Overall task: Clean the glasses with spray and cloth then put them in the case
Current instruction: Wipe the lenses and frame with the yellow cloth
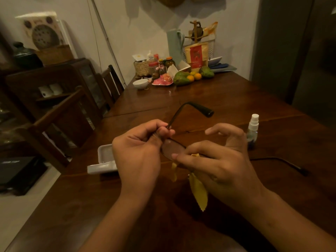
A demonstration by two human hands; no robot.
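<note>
Glasses (172,148) at frame centre, above a wooden table (236,99), the left hand (138,150) pinching their hinge with curled fingers, the right hand (218,160) pinching a yellow cloth (199,191) against one lens, other fingers spread; hard rubbing could twist the thin frame or break the grip

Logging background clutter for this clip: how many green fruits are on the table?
2. One green fruit lies at the table's far end, left of the oranges; the other green fruit lies right of them. Others could be hidden behind the jars.
</note>
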